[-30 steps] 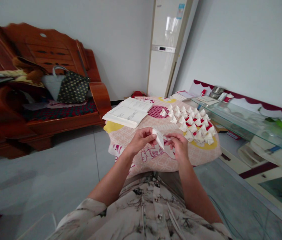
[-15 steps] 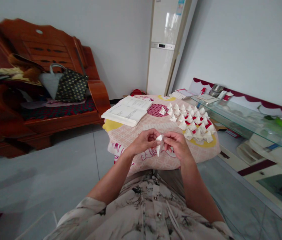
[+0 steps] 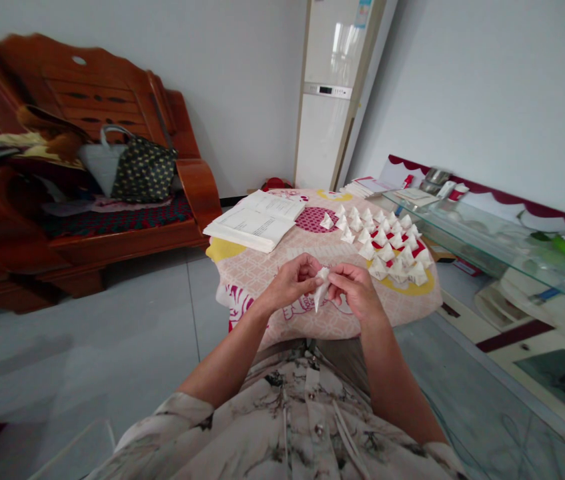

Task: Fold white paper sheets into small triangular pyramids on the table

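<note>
A small folded piece of white paper [image 3: 319,293] is held above the near part of the cloth-covered table [image 3: 282,267], its pointed end hanging down. My left hand [image 3: 295,280] pinches it from the left between thumb and fingers. From the right, my right hand [image 3: 355,287] closes its thumb and fingertips on the same paper. Fingers hide part of the folds. Beyond my right hand stand several folded paper pieces [image 3: 387,252] with peaked points, grouped in rows. An open book [image 3: 257,223] with printed pages lies past my left hand.
On the right, a glass shelf [image 3: 492,247] carries a metal bowl [image 3: 436,179] and other items. A wooden sofa [image 3: 112,87] with bags [image 3: 145,170] stands at the left. Booklets [image 3: 365,187] lie at the table's far edge, before a tall white cabinet-like unit [image 3: 325,127].
Both hands stay in place above the table. The fingers have shifted slightly on the paper, whose upper part looks more bunched or opened out than before.
</note>
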A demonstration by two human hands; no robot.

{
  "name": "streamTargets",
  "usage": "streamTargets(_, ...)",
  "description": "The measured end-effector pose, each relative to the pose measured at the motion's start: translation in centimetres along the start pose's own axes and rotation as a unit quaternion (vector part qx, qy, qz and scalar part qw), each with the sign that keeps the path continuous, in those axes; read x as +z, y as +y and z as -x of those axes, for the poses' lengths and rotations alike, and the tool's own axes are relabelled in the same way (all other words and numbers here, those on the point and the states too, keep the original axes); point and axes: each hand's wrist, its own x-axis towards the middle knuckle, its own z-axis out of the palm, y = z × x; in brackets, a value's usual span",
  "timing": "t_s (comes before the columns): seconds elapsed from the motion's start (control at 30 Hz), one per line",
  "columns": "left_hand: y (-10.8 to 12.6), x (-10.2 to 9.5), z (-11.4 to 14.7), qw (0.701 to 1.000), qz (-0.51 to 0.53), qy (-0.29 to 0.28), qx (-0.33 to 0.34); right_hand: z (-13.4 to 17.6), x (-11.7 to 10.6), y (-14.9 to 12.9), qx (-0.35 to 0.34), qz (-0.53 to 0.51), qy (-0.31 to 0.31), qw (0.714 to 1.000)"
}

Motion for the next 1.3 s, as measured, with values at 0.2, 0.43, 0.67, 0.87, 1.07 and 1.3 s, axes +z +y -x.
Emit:
streamTargets(0.2, -0.24, -0.20, 0.00, 1.000, 0.010, -0.016, 0.004, -0.04, -0.02, -0.10, 0.003, 0.007, 0.001, 1.000)
streamTargets(0.43, -0.18, 0.08, -0.05, 0.999, -0.039, 0.007, 0.015, -0.06, 0.15, -0.49, -0.004, 0.039, 0.016, 0.999)
streamTargets(0.67, -0.13, 0.34, -0.01, 0.987, -0.156, 0.041, 0.024, -0.16, 0.19, -0.48, -0.021, 0.083, 0.020, 0.996)
streamTargets(0.87, -0.30, 0.32, -0.10, 0.975, -0.215, 0.051, 0.031, -0.28, 0.01, -0.17, -0.034, 0.138, 0.019, 0.990)
streamTargets(1.07, -0.16, 0.38, -0.10, 0.974, -0.218, 0.051, 0.034, -0.27, -0.07, -0.05, -0.037, 0.162, 0.013, 0.986)
streamTargets(1.3, -0.29, 0.26, -0.17, 0.974, -0.219, 0.049, 0.029, -0.10, 0.27, -0.25, -0.057, 0.222, 0.053, 0.972)
